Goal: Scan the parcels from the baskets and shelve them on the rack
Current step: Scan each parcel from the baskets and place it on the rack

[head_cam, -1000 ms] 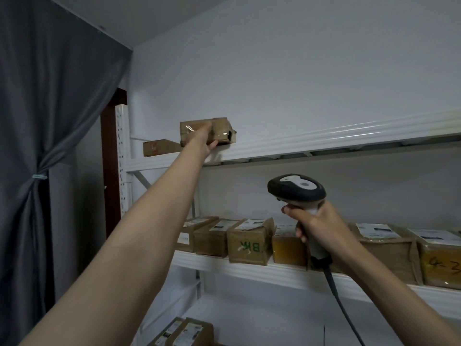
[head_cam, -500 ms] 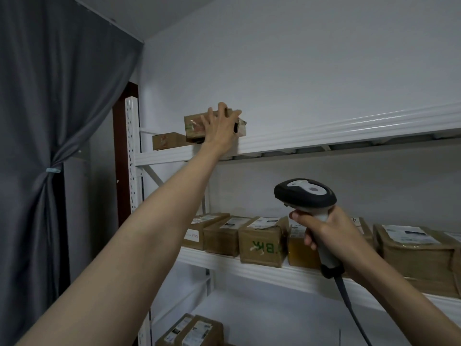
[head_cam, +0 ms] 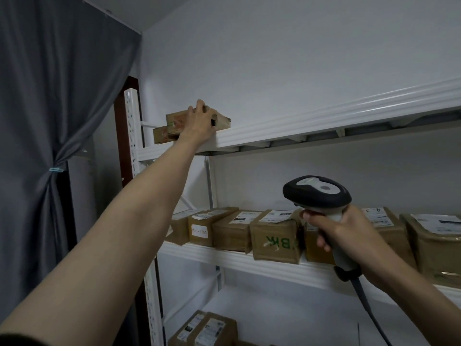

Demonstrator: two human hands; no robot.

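Observation:
A flat brown parcel (head_cam: 175, 121) lies at the left end of the white rack's top shelf (head_cam: 324, 123). My left hand (head_cam: 199, 123) reaches up and holds it, fingers curled over its top edge and thumb on its front. It touches or overlaps a second small brown parcel (head_cam: 161, 135) just to its left. My right hand (head_cam: 349, 236) grips the handle of a black and grey barcode scanner (head_cam: 316, 193) at chest height in front of the middle shelf. The scanner's cable hangs down to the lower right.
Several taped cardboard parcels with labels (head_cam: 274, 238) stand in a row on the middle shelf (head_cam: 224, 255). Two more parcels (head_cam: 204, 330) lie on the lower shelf. A grey curtain (head_cam: 50, 146) hangs at the left beside the rack's perforated upright (head_cam: 132, 126).
My left hand has slid the flat parcel leftward along the top shelf until it meets the small parcel. The scanner hand has barely moved.

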